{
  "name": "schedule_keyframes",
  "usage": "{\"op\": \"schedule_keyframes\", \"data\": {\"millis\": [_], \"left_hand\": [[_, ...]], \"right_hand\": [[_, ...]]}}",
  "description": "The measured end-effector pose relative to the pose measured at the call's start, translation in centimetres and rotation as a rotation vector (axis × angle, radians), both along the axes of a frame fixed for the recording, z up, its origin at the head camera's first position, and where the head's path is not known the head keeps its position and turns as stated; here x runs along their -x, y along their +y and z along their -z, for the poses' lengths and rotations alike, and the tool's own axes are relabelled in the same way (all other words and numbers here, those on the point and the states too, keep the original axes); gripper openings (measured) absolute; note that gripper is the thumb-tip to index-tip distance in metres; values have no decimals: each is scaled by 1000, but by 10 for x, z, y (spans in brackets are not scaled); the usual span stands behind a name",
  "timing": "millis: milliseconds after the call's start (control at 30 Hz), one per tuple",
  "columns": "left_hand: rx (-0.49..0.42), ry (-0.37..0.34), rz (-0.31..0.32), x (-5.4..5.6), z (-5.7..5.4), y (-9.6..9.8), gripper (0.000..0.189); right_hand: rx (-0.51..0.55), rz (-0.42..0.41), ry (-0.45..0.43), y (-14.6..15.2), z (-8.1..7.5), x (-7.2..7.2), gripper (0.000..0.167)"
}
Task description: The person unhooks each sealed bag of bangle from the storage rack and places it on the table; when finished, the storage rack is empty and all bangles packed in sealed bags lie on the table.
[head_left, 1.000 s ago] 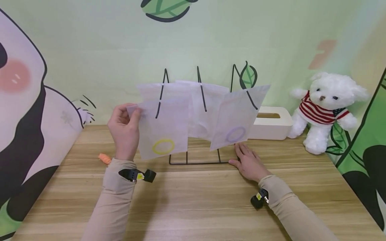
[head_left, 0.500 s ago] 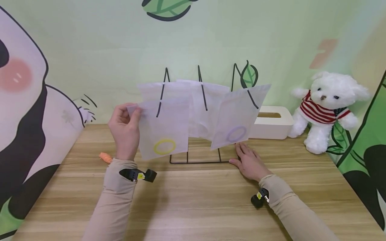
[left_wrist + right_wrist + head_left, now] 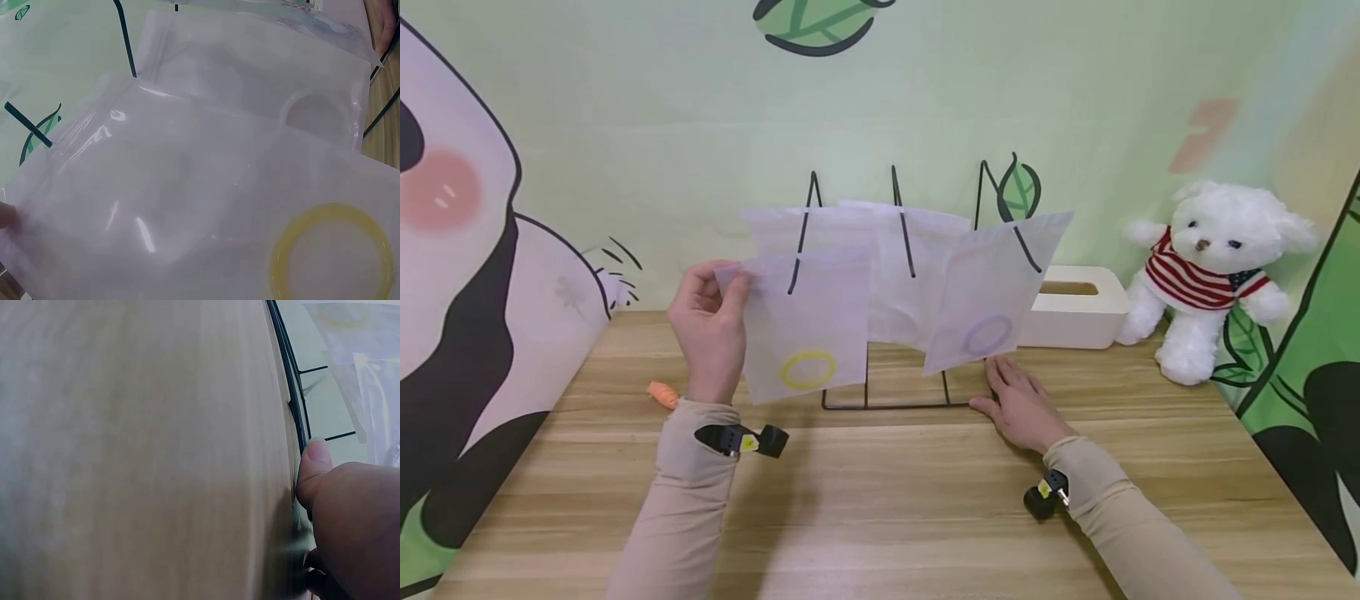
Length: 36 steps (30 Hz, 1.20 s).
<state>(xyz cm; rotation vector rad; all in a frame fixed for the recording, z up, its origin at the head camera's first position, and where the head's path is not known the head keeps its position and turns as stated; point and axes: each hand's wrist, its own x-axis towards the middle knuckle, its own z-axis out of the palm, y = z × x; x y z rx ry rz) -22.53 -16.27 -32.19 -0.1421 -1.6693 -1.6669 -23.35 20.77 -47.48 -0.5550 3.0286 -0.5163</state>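
My left hand (image 3: 711, 333) pinches the left upper corner of a translucent plastic bag (image 3: 775, 321). A yellow ring (image 3: 783, 377) shows low in this bag, and larger in the left wrist view. The bag hangs at the left prong of a black wire rack (image 3: 895, 407), with the prong's tip showing in front of it. Beside it, a second translucent bag (image 3: 898, 304) hangs on the middle prong. On the right prong hangs a third bag (image 3: 981, 279) with a purple ring (image 3: 967, 341). My right hand (image 3: 1026, 408) rests at the rack base's right front corner, thumb (image 3: 315, 459) against the wire.
Behind the right bag stands a white tissue box (image 3: 1075, 325). A white teddy bear (image 3: 1210, 250) in a striped shirt sits at the right. A small orange object (image 3: 662, 394) lies beside my left wrist on the wooden table (image 3: 880, 500). A patterned wall backs everything.
The bag with the yellow ring has dipped slightly at its lower end, still pinched by my left hand. My right hand has stayed at the rack's corner.
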Motion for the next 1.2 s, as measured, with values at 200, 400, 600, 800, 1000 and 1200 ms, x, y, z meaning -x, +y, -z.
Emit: {"op": "schedule_keyframes", "data": {"millis": [200, 400, 600, 800, 1000, 1200], "left_hand": [[-3, -3, -1, -1, 0, 0, 14], [5, -10, -3, -3, 0, 0, 16], [7, -15, -1, -4, 0, -1, 18], [7, -4, 7, -4, 0, -1, 18], [10, -1, 5, -4, 1, -1, 19], [7, -1, 1, -4, 2, -1, 19]], "right_hand": [[-4, 2, 6, 0, 1, 0, 72], [-2, 0, 23, 0, 1, 0, 72], [-6, -3, 21, 0, 0, -1, 72], [-7, -4, 33, 0, 1, -1, 71], [-2, -5, 35, 1, 1, 0, 72], [2, -4, 25, 0, 1, 0, 73]]}}
